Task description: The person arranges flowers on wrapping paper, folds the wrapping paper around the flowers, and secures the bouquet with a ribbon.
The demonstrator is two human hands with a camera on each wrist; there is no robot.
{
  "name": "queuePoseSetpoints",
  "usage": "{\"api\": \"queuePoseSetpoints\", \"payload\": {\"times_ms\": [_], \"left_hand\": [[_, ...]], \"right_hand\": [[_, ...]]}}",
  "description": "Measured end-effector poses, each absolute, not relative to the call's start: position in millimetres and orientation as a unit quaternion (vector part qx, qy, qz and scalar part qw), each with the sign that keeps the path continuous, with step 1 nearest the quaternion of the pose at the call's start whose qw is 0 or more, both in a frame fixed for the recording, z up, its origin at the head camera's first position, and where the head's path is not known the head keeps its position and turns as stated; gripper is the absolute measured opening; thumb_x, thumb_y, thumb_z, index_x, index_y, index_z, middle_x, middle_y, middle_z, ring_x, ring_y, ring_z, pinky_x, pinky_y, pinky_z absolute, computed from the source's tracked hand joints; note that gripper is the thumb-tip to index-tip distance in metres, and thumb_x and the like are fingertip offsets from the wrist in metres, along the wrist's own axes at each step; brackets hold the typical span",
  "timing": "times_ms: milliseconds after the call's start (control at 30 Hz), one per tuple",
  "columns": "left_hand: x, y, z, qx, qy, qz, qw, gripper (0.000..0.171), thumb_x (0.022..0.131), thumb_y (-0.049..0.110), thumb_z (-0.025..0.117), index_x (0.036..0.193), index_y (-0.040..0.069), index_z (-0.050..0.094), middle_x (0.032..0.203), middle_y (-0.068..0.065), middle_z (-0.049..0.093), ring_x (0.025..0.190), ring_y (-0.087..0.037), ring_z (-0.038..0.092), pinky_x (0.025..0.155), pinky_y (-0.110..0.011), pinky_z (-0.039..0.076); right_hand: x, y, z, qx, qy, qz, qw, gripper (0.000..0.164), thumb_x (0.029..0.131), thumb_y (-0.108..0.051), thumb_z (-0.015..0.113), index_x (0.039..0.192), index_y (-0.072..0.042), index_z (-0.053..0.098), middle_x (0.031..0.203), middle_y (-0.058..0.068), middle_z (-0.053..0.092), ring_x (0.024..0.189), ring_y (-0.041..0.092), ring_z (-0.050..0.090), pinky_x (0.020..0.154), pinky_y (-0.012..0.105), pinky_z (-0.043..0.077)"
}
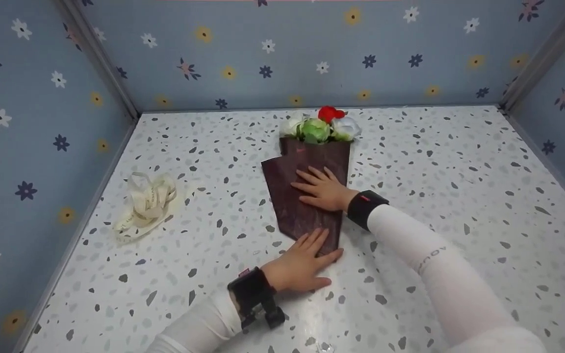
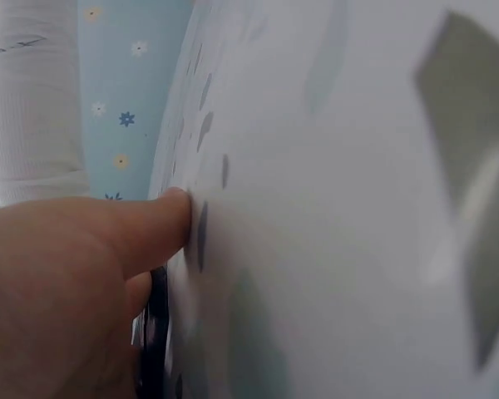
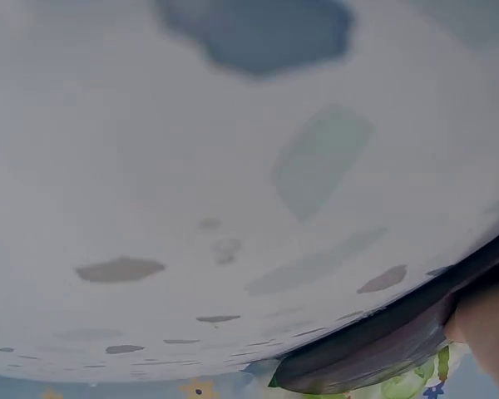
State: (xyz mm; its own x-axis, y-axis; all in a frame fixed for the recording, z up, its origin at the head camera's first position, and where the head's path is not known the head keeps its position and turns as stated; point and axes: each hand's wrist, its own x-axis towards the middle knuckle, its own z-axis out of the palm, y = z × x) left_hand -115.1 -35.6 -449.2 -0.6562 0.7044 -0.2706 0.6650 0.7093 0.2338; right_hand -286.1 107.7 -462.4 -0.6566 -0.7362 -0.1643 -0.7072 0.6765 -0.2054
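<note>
A bouquet lies on the speckled table, its red (image 1: 327, 114), green (image 1: 315, 130) and white flowers (image 1: 346, 128) showing above a dark maroon wrapping paper (image 1: 282, 191). Across the middle of the wrapping, my right hand (image 1: 322, 190) rests with fingers spread. My left hand (image 1: 299, 267) touches the narrow bottom end of the paper with straight fingertips, its thumb on the tabletop. In the left wrist view the thumb (image 2: 154, 229) presses against the table. The right wrist view catches the paper's edge (image 3: 366, 353) low against the table. Flower stems are hidden inside the wrapping.
A loose heap of cream ribbon (image 1: 150, 203) with printing lies on the left part of the table (image 1: 204, 274). Flower-patterned blue panels (image 1: 292, 54) stand along the back and both sides. A small clear scrap (image 1: 325, 347) lies at the near edge.
</note>
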Motion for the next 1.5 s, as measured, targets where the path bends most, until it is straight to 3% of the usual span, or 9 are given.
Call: {"api": "queuePoseSetpoints", "payload": {"times_ms": [567,800,1100,1333,1500], "left_hand": [[-115,-38,-450,0.390,0.891,0.076,0.220,0.054,0.099,0.046,0.038,0.149,0.042,0.017,0.156,-0.022,-0.015,0.144,-0.035,-0.014,0.118,-0.047,0.000],[-113,-52,-454,0.384,0.885,0.137,0.225,0.070,0.097,0.044,0.045,0.153,0.031,0.005,0.157,-0.016,-0.017,0.145,-0.029,-0.016,0.118,-0.041,-0.003],[-117,-67,-445,0.351,0.914,0.106,0.176,0.072,0.097,0.047,0.042,0.153,0.012,0.012,0.157,-0.019,-0.008,0.146,-0.031,-0.008,0.118,-0.044,0.002],[-112,-66,-445,0.334,0.920,0.079,0.188,0.074,0.096,0.050,0.042,0.153,0.013,0.011,0.156,-0.021,-0.008,0.145,-0.033,-0.009,0.118,-0.048,0.003],[-100,-61,-444,0.300,0.928,0.071,0.209,0.076,0.095,0.050,0.044,0.153,0.014,0.011,0.156,-0.025,-0.005,0.145,-0.037,-0.005,0.117,-0.051,0.005]], "right_hand": [[-286,98,-460,-0.355,0.929,-0.024,0.107,0.051,0.101,-0.046,0.032,0.150,-0.028,0.029,0.160,0.002,0.011,0.147,0.029,0.006,0.117,0.054,0.005],[-278,103,-460,-0.345,0.929,-0.066,0.114,0.052,0.102,-0.044,0.027,0.151,-0.025,0.025,0.160,0.005,0.009,0.147,0.029,0.004,0.116,0.054,0.000],[-227,130,-436,-0.404,0.898,-0.132,0.111,0.054,0.102,-0.038,0.037,0.149,-0.012,0.030,0.159,0.010,0.014,0.146,0.032,0.009,0.115,0.056,0.002],[-174,147,-437,-0.436,0.882,-0.059,0.166,0.069,0.099,-0.046,0.041,0.151,-0.005,0.020,0.159,0.012,0.009,0.146,0.033,0.008,0.116,0.055,0.004],[-160,150,-448,-0.450,0.878,-0.044,0.155,0.074,0.097,-0.047,0.044,0.150,-0.002,0.018,0.159,0.015,0.010,0.146,0.034,0.009,0.115,0.057,0.008]]}}
